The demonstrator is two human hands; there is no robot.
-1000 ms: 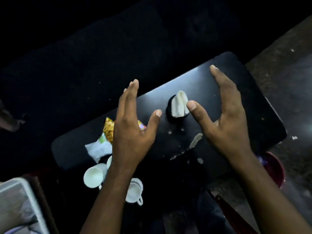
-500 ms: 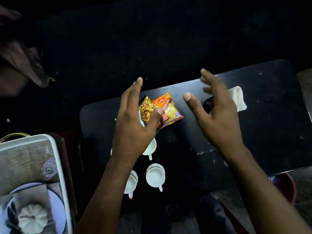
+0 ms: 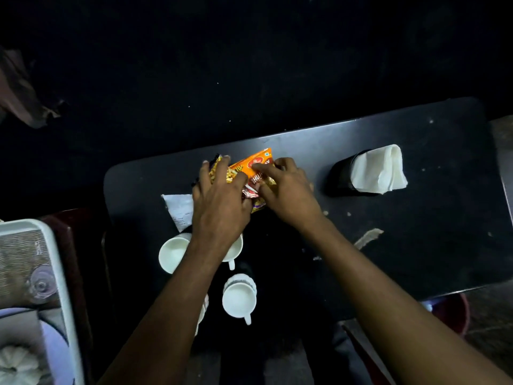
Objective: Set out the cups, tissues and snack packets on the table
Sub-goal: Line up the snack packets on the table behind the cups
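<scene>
The packets [image 3: 254, 169] are lying on the tabletop [image 3: 416, 245] left of the tissues [image 3: 377, 170], slanting away rightward. The left hand [image 3: 219, 201] is pressing them with flat fingers and the right hand [image 3: 288, 195] is pinching their edge.

The table [image 3: 416, 218] is black. The packets [image 3: 251, 162] are orange and yellow with red patches. The cups [image 3: 238, 300] are plain white. White tissues [image 3: 377, 170] sit in a black holder [image 3: 340, 176]. Off the table's left edge, a white-rimmed tray [image 3: 59, 273] has a grey woven pattern.
</scene>
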